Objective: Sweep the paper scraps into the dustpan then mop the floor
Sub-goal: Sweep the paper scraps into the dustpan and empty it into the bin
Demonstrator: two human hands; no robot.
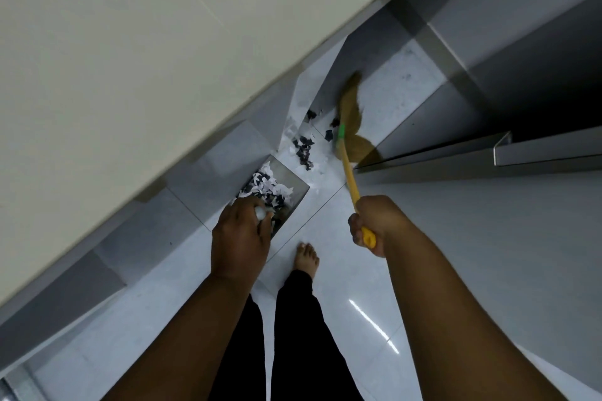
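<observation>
Head view — left hand (241, 239) gripping dustpan (282, 170) handle, right hand (374, 225) gripping broom (349, 172), paper scraps (304, 148) lying loose far beyond both fists

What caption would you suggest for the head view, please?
Right hand sweeps paper scraps with a broom toward the dustpan held by the left hand.

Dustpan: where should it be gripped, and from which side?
By its white handle at the closed near end, from above and behind, as the left hand does: the dustpan opens away toward the loose scraps, so its mouth stays clear.
</observation>
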